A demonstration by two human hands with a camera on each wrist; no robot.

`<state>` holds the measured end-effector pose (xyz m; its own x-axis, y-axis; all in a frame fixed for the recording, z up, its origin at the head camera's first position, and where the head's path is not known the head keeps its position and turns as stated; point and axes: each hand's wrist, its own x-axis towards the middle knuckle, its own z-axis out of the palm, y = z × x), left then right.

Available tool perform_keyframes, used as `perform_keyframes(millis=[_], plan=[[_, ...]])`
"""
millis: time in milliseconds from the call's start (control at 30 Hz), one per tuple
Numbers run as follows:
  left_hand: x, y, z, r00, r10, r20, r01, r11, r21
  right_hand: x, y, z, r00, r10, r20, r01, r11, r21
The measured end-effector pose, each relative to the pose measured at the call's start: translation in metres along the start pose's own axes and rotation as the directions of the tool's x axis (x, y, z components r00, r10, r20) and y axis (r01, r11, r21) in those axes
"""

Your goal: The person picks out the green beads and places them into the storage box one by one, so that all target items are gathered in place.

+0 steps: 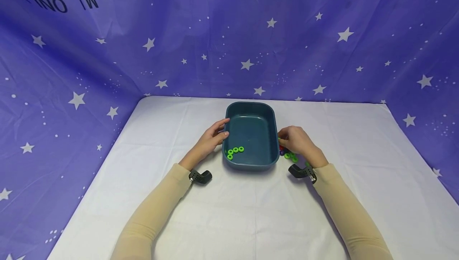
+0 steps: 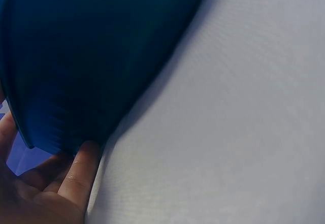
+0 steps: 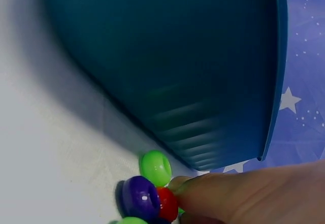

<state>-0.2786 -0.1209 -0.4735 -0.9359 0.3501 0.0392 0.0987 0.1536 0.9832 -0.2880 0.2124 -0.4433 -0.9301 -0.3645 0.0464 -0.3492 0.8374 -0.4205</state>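
Note:
A dark teal plastic bin (image 1: pixel 252 132) stands on the table, with several green ring-shaped beads (image 1: pixel 235 149) in its near left corner. At the bin's left side, my left hand (image 1: pixel 210 138) touches the outer wall and rim with its fingers spread and fairly straight. My right hand (image 1: pixel 297 138) is down at a small bead pile just right of the bin, fingers curled. In the right wrist view a fingertip meets a red bead (image 3: pixel 166 203), beside a purple bead (image 3: pixel 141 197) and a green bead (image 3: pixel 156 168). Whether the fingers pinch a bead, I cannot tell.
More green beads (image 1: pixel 291 156) lie on the table below the right hand. A white cloth (image 1: pixel 229 212) covers the table. Behind and to the sides hangs a purple star-printed curtain (image 1: pixel 215 33). Each wrist wears a black camera mount (image 1: pixel 201 176).

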Motion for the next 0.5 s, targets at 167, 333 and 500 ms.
perform_keyframes(millis=[167,333,500], plan=[[0.0005,-0.0004,0.0002,1.000,-0.002,-0.002,0.002,1.000,0.000,0.0014,0.0003,0.0001,1.000,0.005,0.003,-0.005,1.000,-0.011],[0.0010,-0.0014,0.0000,1.000,-0.004,0.001,0.004,1.000,0.002,0.0021,0.0009,0.0008,1.000,0.000,0.000,0.000,1.000,-0.003],[0.0005,-0.0013,-0.0002,1.000,-0.008,0.002,0.008,1.000,-0.005,0.0005,0.0006,-0.0044,1.000,0.019,-0.007,-0.019,1.000,0.023]])
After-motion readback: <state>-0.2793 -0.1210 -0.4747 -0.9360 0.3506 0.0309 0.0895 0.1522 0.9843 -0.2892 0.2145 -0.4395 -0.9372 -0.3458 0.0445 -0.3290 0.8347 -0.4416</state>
